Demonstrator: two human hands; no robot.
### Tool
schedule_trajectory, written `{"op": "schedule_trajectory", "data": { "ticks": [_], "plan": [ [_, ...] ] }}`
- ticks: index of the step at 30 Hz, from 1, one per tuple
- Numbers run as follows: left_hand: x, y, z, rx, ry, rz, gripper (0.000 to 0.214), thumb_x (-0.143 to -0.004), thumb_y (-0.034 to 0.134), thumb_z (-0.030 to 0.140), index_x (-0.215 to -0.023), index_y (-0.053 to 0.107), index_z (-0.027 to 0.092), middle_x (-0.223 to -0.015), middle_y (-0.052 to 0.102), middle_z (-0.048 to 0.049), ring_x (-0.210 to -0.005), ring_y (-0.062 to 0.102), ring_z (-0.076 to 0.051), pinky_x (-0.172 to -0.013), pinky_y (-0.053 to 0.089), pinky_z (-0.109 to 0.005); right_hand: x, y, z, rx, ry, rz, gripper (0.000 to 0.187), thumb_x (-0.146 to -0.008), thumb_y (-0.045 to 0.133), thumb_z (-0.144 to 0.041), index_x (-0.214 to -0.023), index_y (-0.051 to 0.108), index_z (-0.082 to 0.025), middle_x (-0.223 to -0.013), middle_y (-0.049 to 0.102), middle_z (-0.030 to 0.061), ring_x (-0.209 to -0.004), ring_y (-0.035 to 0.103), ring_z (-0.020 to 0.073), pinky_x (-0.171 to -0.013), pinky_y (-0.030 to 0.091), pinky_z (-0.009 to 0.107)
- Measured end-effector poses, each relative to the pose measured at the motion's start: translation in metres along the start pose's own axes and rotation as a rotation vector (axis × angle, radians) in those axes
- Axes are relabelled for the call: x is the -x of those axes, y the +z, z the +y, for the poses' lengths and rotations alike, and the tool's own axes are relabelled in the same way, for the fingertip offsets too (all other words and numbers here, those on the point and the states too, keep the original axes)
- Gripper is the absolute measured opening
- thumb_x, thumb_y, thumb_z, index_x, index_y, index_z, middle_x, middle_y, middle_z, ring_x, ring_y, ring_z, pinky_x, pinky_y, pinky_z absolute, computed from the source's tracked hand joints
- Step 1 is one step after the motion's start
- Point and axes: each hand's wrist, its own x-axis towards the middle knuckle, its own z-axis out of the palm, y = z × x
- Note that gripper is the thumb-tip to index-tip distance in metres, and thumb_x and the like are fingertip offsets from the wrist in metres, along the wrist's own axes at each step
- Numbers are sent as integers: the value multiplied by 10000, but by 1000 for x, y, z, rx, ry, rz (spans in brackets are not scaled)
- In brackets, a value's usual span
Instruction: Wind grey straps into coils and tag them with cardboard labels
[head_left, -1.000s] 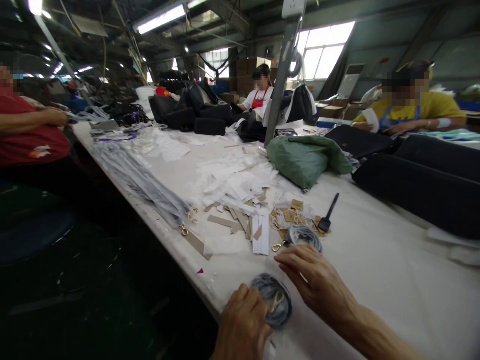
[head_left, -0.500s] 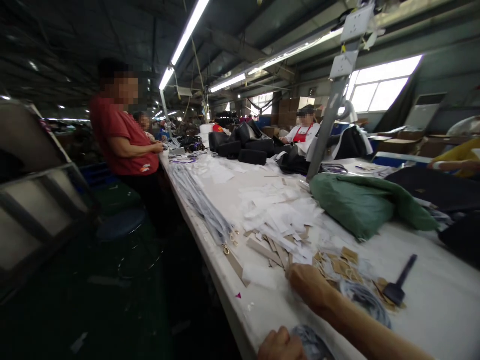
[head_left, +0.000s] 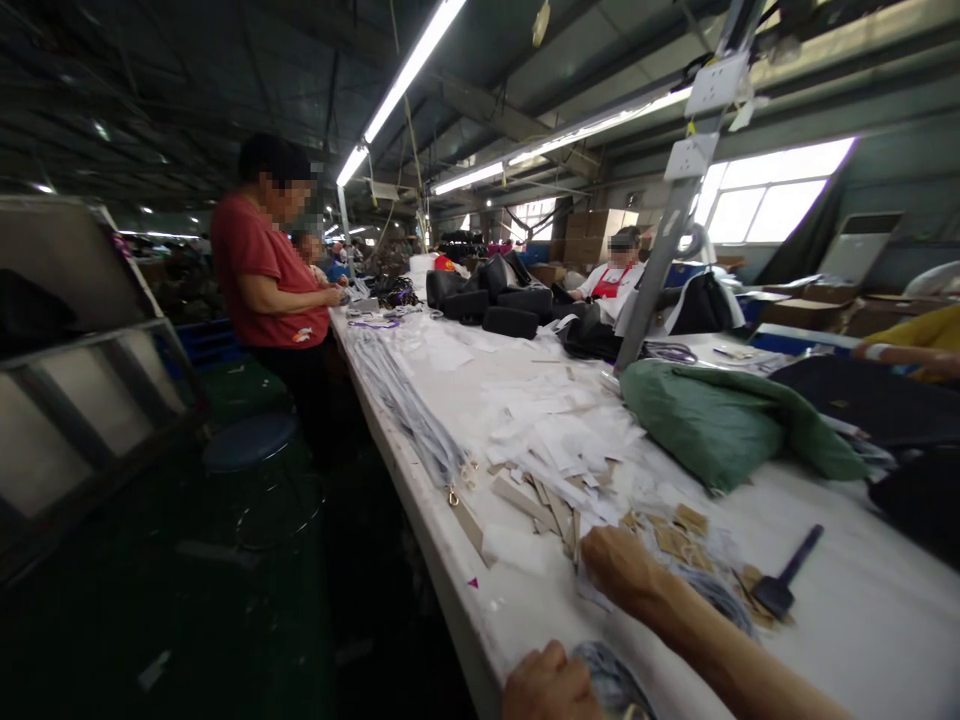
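Coiled strap [head_left: 609, 672] lay on the desk [head_left: 862, 610], just right of the left hand [head_left: 551, 685], the nearer hand.
Its round form gave no clear long axis. Right hand [head_left: 616, 560] was beside card strips [head_left: 556, 512]; both hands' fingers were bent, but whether gripping, I could not tell.

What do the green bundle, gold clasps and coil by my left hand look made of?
Green bundle: likely fabric, matte, since it slumps in soft creases. Gold clasps: probably polished metal, given their bright glint. Coil by your left hand: pliable, perhaps cloth or leatherette, since it curves round; blur hides its finish.
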Motion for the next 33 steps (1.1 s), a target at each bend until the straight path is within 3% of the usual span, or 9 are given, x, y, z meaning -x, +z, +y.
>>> {"op": "schedule_trajectory", "data": {
  "ticks": [4,8,11,17,21,23,26,29,33],
  "plan": [
    [-1,0,-4,7,127,-17,286,-815,662,296,-553,574,219,-521,575,-21,-539,513,-169,-447,194,-306,1,-3,-1,-18,-50,9,295,-839,458,11,-800,741,-61,-767,731,212,-749,729,302,-559,477,283],
    [-12,-42,2,175,208,-173,181,-756,733,380,-724,654,220,-690,637,-41,-678,532,-194,-546,306,-305,8,4,4,-80,-85,60,282,-858,445,-8,-835,723,-50,-826,722,236,-807,717,326,-638,511,344],
    [-24,-78,12,247,87,-317,118,-697,741,222,-773,653,204,-814,667,-59,-755,541,-223,-645,371,-328,14,11,10,-192,-65,140,242,-861,467,-40,-878,705,-80,-913,717,223,-908,694,312,-747,514,371],
    [-36,-101,20,287,19,-436,286,-668,617,10,-878,659,200,-906,673,-52,-865,578,-249,-795,433,-372,17,5,19,-529,177,418,133,-850,524,-185,-881,647,-143,-1043,700,166,-961,680,281,-830,515,383],
    [-36,-101,21,314,-16,-445,273,-675,600,18,-873,658,196,-902,666,-58,-875,580,-257,-774,447,-373,28,-8,19,-862,316,540,228,-886,339,-163,-958,556,-158,-791,719,80,-710,719,184,-664,566,302],
    [-40,-105,21,372,-75,-425,262,-667,603,26,-855,664,198,-884,660,-55,-876,579,-252,-776,449,-366,45,-11,20,-1295,295,608,160,-859,363,-179,-889,520,-184,-735,716,48,-689,727,182,-630,581,296],
    [-48,-114,20,535,-259,-416,192,-665,637,72,-808,680,193,-835,641,-46,-841,580,-236,-761,448,-341,91,-10,25,-1887,200,708,67,-762,563,-240,-753,513,-196,-841,744,52,-795,737,218,-745,594,361],
    [-55,-125,18,783,-490,-445,99,-692,704,204,-788,707,178,-780,618,-31,-744,568,-200,-697,442,-298,152,1,32,-1789,155,671,139,-740,673,-297,-783,628,-173,-896,746,58,-853,720,222,-831,563,371],
    [-53,-127,17,1234,-808,-504,307,-666,791,390,-854,724,156,-716,628,-7,-676,558,-156,-632,437,-240,225,34,42,-1312,218,350,259,-849,601,-388,-831,711,-154,-782,712,42,-733,655,166,-688,513,270]
  ]
}}
